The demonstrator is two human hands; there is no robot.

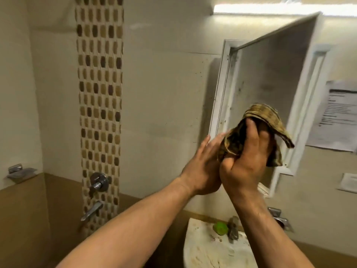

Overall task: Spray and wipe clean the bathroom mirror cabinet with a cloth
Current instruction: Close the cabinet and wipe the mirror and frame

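Mirror cabinet (270, 74), the only one here, hangs on the beige wall right of centre, above the sink. It has a white frame, and its door stands swung open. The grey panel facing the camera is dull and speckled with dark spots, and grime lines the frame's left edge.

At far left, one metal holder (19, 172) is fixed to the wall. Next comes a single vertical mosaic strip (99, 93) of brown and tan tiles, with one round valve (99, 182) and one spout (92, 210) at its foot.

Both hands are raised in front of the cabinet's lower part. The left hand (201, 167) is flat, its straight fingers laid against the left side of the one cloth (270, 122). The cloth is a bunched olive-brown rag with a striped weave. The right hand (249, 163) grips it, fingers curled round the bundle.

Below, one stained white sink (202, 248) carries a green object (220, 228) beside its tap (232, 228). A second metal holder (278, 217) sits just right of the tap.

Two printed papers (340, 115) are stuck on the wall at far right, the smaller one (348, 182) lower down.
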